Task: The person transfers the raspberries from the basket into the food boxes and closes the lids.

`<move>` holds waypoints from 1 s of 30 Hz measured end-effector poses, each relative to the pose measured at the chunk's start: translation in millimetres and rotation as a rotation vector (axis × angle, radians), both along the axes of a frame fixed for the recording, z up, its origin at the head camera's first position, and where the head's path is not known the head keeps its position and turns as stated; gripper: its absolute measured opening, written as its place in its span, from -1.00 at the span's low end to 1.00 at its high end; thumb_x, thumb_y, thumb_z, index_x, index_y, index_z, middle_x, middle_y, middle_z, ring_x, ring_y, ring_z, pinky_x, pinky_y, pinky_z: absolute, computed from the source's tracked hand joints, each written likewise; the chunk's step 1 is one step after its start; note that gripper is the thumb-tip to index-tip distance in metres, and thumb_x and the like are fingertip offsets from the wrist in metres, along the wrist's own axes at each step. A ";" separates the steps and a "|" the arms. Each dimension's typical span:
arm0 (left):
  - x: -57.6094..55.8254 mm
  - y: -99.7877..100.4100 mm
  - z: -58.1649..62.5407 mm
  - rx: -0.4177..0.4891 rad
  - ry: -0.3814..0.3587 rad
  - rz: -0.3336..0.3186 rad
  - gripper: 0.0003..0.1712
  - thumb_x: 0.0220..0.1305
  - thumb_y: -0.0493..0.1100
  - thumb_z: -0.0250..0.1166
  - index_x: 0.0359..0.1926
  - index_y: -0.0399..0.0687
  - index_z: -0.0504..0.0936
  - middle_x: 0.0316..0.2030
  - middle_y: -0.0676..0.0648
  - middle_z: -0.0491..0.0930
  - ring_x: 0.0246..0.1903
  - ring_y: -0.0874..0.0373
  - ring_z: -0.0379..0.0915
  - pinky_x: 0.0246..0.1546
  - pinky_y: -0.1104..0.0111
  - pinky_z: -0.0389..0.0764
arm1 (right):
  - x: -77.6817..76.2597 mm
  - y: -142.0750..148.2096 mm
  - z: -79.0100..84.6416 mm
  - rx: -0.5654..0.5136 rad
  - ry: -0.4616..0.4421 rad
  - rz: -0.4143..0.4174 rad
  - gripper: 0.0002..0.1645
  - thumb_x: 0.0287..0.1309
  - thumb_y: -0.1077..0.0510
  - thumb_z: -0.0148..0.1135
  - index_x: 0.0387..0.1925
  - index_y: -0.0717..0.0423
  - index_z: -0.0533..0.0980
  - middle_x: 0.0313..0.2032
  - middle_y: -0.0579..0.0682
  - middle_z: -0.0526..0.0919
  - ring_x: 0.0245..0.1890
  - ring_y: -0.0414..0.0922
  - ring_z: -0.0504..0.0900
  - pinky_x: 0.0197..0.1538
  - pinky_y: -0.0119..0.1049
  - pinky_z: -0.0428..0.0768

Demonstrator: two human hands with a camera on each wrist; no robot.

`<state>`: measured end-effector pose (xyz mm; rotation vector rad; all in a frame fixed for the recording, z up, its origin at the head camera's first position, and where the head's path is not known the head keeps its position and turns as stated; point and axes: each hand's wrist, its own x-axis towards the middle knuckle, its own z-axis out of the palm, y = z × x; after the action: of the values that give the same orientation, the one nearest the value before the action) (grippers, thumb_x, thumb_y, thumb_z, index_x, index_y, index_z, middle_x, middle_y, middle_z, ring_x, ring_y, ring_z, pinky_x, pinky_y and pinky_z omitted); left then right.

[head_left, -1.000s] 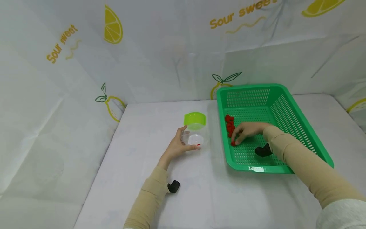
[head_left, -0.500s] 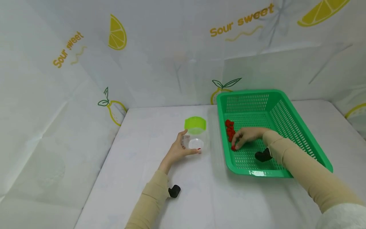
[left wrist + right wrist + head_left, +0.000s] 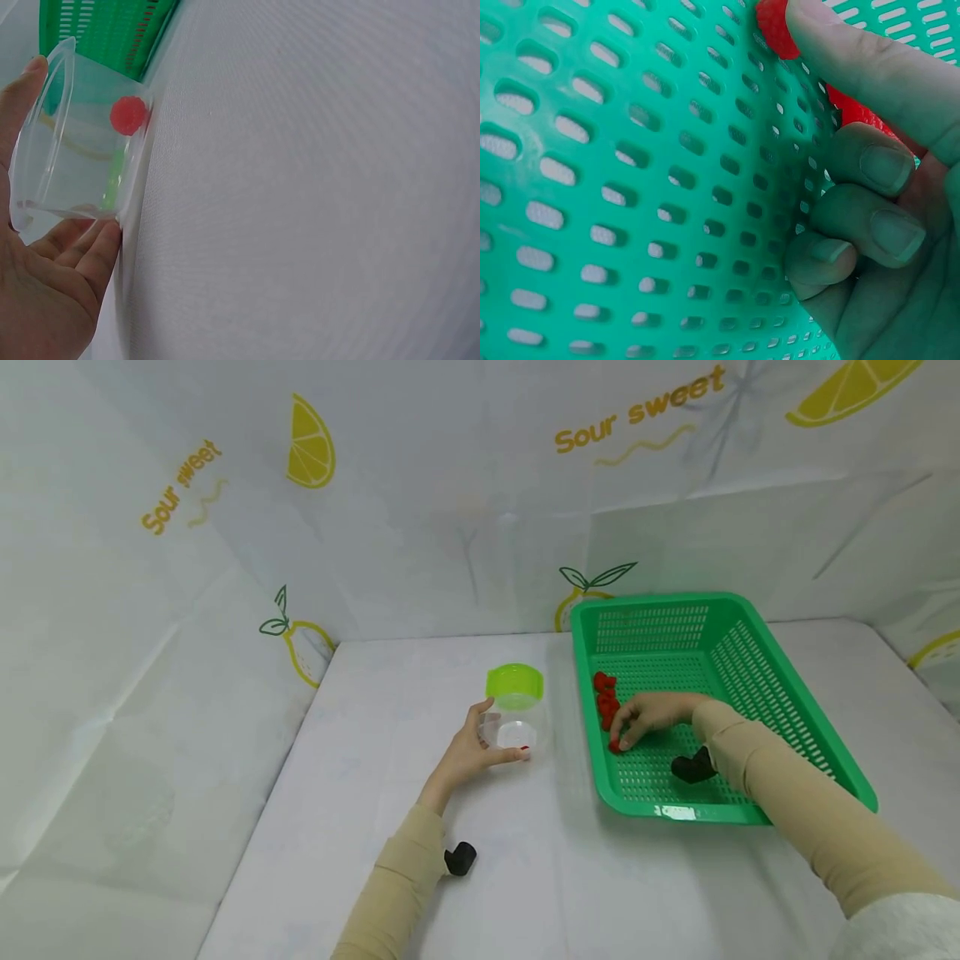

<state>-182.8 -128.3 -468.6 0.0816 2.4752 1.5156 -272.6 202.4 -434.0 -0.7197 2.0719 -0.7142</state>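
Head cam: from my end, L hand [image 3: 463, 756] grips the clear plastic tub [image 3: 515, 733], upright on the white tablecloth [image 3: 360, 777], thumb on its near side, fingers round its L/far side. L wrist cam gives me one bumpy red ball [image 3: 128, 115] in the tub, low near its base. Lime-green piece [image 3: 514, 683] lies just behind tub; can't tell if touching. R hand [image 3: 648, 714] is down in the green slotted basket [image 3: 667, 664], R of tub; I've thumb + fingertips pinching a small red piece [image 3: 615, 747] nr basket's L wall. R wrist cam: thumb tip on red, lower fingers curled in, index hidden. More red balls [image 3: 606, 702] lined up along same wall, just past hand. Backdrop [image 3: 450, 485]: lemon print w/ "Sour sweet" lettering.
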 end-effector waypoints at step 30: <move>-1.6 -1.3 -0.8 -0.008 0.006 0.001 0.20 -0.32 0.25 0.54 0.33 0.57 -0.01 0.26 0.12 0.29 -0.05 0.08 0.36 -0.04 0.27 0.40 | -1.0 3.7 21.4 -0.022 -0.036 -0.103 -0.64 0.02 0.05 0.34 -0.16 0.13 0.55 -0.59 -0.13 0.39 -0.56 -0.25 0.27 -0.39 -0.36 0.31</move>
<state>-184.4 -129.6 -469.4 0.0832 2.4865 1.5074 -273.6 206.1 -412.6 -0.6114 2.0829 -0.8032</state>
